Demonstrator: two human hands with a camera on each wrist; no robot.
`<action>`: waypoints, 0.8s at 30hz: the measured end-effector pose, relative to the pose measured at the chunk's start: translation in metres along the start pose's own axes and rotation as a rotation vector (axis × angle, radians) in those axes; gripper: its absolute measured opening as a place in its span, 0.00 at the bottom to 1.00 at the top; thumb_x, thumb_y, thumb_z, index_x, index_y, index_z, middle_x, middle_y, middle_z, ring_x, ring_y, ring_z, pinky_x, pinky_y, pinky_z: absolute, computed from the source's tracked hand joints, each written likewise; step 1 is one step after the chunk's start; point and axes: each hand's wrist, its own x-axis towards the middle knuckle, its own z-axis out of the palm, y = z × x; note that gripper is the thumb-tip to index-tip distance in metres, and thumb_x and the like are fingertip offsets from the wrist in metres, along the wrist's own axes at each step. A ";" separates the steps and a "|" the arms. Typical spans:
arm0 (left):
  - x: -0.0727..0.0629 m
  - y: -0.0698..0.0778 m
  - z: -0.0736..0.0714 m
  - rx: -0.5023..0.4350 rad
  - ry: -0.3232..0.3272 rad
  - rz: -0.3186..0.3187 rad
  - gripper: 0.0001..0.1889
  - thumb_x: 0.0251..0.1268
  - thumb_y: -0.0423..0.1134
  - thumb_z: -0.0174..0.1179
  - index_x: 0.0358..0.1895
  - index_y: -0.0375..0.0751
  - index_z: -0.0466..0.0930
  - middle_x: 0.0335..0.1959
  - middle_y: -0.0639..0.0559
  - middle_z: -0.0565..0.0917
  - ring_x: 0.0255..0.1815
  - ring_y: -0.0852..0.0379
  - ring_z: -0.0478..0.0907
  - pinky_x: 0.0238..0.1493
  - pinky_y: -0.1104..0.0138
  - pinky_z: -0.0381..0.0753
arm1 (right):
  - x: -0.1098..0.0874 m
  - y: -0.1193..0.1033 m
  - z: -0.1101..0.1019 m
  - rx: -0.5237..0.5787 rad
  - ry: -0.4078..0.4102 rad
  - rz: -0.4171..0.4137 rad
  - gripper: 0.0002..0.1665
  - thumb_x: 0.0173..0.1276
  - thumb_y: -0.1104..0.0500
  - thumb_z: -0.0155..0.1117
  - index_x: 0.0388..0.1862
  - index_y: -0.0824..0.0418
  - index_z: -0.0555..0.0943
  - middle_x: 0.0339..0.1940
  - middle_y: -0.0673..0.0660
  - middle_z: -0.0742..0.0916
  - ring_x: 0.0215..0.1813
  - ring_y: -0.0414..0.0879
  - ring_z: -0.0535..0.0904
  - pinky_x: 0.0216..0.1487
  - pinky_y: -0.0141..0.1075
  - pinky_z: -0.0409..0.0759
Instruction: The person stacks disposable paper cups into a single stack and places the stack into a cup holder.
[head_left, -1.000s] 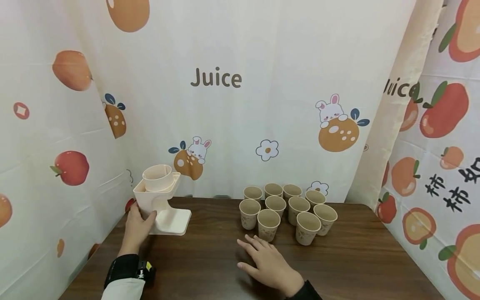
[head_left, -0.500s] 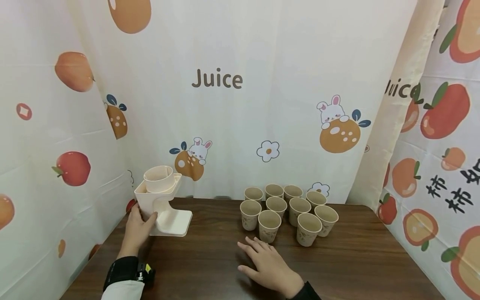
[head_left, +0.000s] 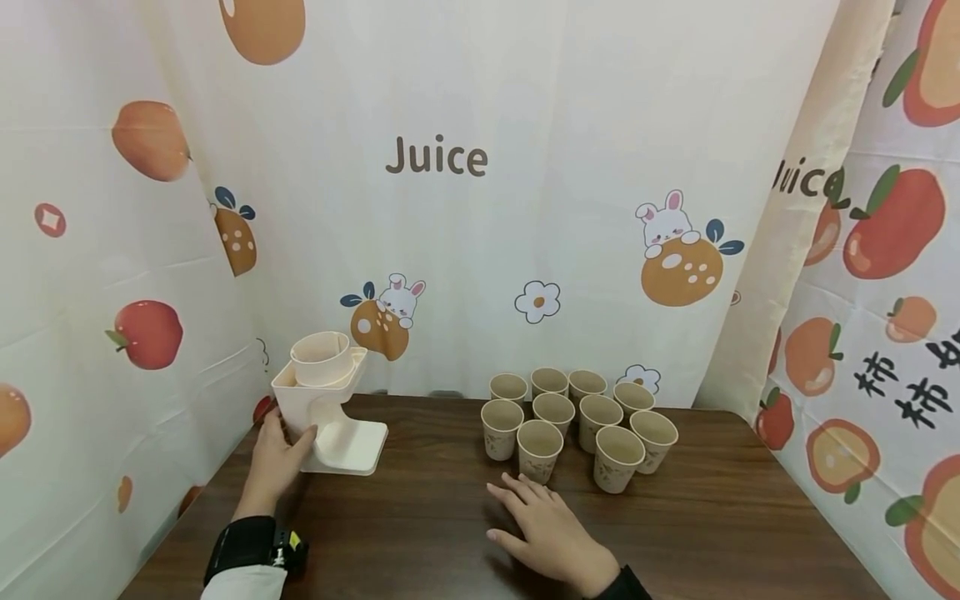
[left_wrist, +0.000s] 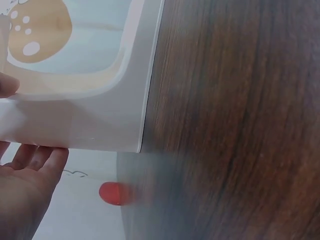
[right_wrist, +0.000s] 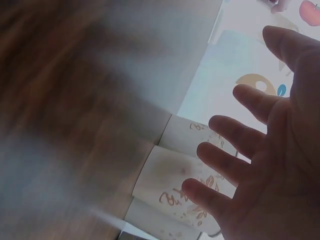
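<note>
A white plastic stand (head_left: 352, 446) with a flat base and a round cup-shaped top piece (head_left: 321, 371) stands upright at the table's left side. My left hand (head_left: 273, 462) grips its upright part, thumb on the near side. In the left wrist view the fingers of this hand (left_wrist: 25, 195) go behind the white wall (left_wrist: 100, 122), partly hidden. My right hand (head_left: 551, 533) hovers palm down with spread fingers, holding nothing. Just beyond it, several beige paper cups (head_left: 617, 462) with a printed pattern stand upright in a cluster; they also appear past the spread right hand (right_wrist: 280, 155) in the right wrist view.
The dark wooden table (head_left: 420, 517) carries the stand at left and the cups at centre right. A printed fabric curtain (head_left: 480, 233) hangs close behind its back edge, with more curtain along both sides.
My right hand has shifted slightly to the right. The left hand keeps its grip on the stand, and the cups stay where they were.
</note>
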 end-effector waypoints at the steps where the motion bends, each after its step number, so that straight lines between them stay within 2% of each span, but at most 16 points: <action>1: -0.001 0.001 0.000 0.001 0.002 0.004 0.45 0.75 0.45 0.55 0.76 0.23 0.36 0.72 0.21 0.52 0.73 0.27 0.53 0.69 0.38 0.57 | -0.001 0.001 -0.001 -0.001 0.002 0.001 0.36 0.75 0.35 0.54 0.74 0.51 0.70 0.73 0.61 0.73 0.73 0.63 0.66 0.62 0.65 0.68; 6: -0.003 0.002 0.001 0.002 0.008 0.024 0.44 0.75 0.43 0.55 0.75 0.21 0.36 0.71 0.21 0.53 0.72 0.27 0.54 0.68 0.38 0.58 | -0.006 0.007 -0.005 0.008 0.001 0.014 0.35 0.75 0.35 0.55 0.74 0.51 0.71 0.72 0.61 0.73 0.72 0.63 0.66 0.62 0.65 0.68; 16: -0.005 -0.003 0.005 -0.003 0.016 0.048 0.43 0.75 0.44 0.56 0.75 0.21 0.39 0.70 0.21 0.55 0.70 0.27 0.57 0.66 0.37 0.61 | -0.016 0.017 -0.010 0.012 0.030 0.040 0.34 0.74 0.38 0.58 0.72 0.53 0.73 0.71 0.61 0.74 0.71 0.64 0.67 0.61 0.65 0.68; 24: -0.011 0.001 0.007 -0.015 -0.012 0.081 0.43 0.75 0.45 0.57 0.74 0.19 0.40 0.68 0.21 0.55 0.69 0.27 0.58 0.64 0.38 0.63 | -0.026 0.025 -0.017 0.018 0.032 0.076 0.34 0.74 0.35 0.57 0.69 0.54 0.75 0.69 0.61 0.77 0.70 0.64 0.69 0.60 0.65 0.68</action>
